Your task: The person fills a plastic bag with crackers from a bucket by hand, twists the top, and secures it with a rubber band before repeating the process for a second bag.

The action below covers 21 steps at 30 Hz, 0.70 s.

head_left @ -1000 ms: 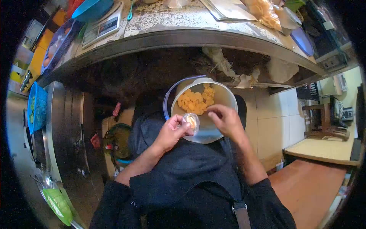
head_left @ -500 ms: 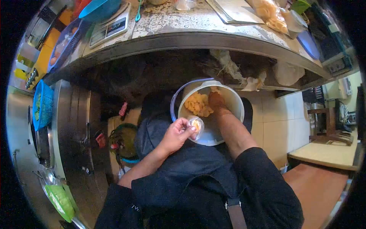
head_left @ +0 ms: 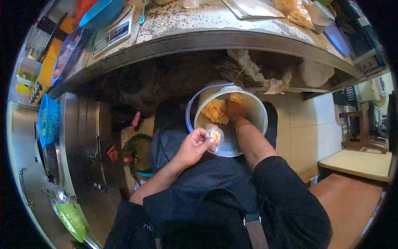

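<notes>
A white bucket (head_left: 260,114) with a lilac handle (head_left: 189,111) rests tilted between my knees, its mouth facing me. Thin yellow-orange chip-like pieces (head_left: 215,111) lie inside it. My right hand (head_left: 235,110) reaches deep into the bucket against these pieces; its fingers are in shadow and hidden. At the bucket's near left rim, my left hand (head_left: 195,143) pinches a small clear plastic bag (head_left: 217,136) between thumb and fingers. Something pale orange shows through the bag.
A worn counter (head_left: 178,27) spans the front, holding a scale (head_left: 116,33), a blue bowl (head_left: 101,12), papers (head_left: 253,8) and a bag of orange pieces (head_left: 296,12). Metal cabinets (head_left: 83,137) stand left. A low wooden surface (head_left: 348,203) is at right.
My right hand has shifted slightly within the bucket, and more orange pieces show beyond it. The left hand keeps its pinch on the bag. The camera view has shifted a little.
</notes>
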Available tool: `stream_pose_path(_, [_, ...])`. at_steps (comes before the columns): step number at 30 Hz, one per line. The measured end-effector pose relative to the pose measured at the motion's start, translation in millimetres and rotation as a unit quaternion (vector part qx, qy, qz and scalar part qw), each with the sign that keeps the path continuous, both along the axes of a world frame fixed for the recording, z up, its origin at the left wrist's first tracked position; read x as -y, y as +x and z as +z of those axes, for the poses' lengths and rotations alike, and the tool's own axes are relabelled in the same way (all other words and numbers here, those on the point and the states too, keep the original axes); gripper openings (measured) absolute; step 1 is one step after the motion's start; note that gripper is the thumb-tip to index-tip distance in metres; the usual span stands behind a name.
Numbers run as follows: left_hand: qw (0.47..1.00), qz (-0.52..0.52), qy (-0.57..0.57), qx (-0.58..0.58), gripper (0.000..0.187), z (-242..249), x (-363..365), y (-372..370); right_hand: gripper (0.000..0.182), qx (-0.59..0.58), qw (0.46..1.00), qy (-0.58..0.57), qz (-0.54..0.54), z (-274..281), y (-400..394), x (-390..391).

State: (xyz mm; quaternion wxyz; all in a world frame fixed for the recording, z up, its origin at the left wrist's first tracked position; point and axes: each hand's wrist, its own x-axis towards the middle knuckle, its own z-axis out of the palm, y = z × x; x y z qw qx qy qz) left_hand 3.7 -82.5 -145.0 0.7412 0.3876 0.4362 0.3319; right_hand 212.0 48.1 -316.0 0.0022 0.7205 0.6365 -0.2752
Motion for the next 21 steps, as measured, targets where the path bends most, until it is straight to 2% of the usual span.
stream_pose_path(1, [1.0,0.0,0.005,0.008,0.012,-1.2,0.0,-0.1,0.029,-0.018,1.0,-0.003,-0.025,9.6,-1.2,1.6])
stream_pose_path(4, [1.0,0.0,0.009,0.02,0.012,-4.2,-0.6,0.6,0.027,-0.006,0.995,0.072,0.074,-89.8,18.8,-18.7])
stream_pose_path(7, [1.0,-0.001,-0.004,0.014,0.012,1.2,-2.0,2.2,0.03,-0.116,0.992,0.052,0.008,-30.0,15.7,-25.2])
stream_pose_path(10, [1.0,-0.001,0.0,0.02,0.011,2.0,-3.4,3.9,0.025,-0.269,0.962,0.0,-0.048,-26.3,16.5,-34.3])
stream_pose_path(13, [1.0,0.008,0.0,0.027,0.011,-0.2,-2.2,4.2,0.021,-0.377,0.909,-0.03,-0.177,-11.4,10.7,-32.7])
stream_pose_path(16, [0.999,0.013,0.001,0.029,0.011,0.6,-2.1,3.0,0.019,-0.42,0.878,-0.098,-0.205,37.9,5.1,-24.9])
stream_pose_path(18, [1.0,0.008,0.009,0.025,0.012,-0.8,-1.7,1.6,0.02,-0.407,0.892,-0.072,-0.183,2.0,9.6,-28.0])
stream_pose_path(21, [0.999,0.01,0.006,0.034,0.012,0.1,-1.1,1.0,0.023,-0.327,0.93,-0.066,-0.157,-9.2,12.1,-33.1])
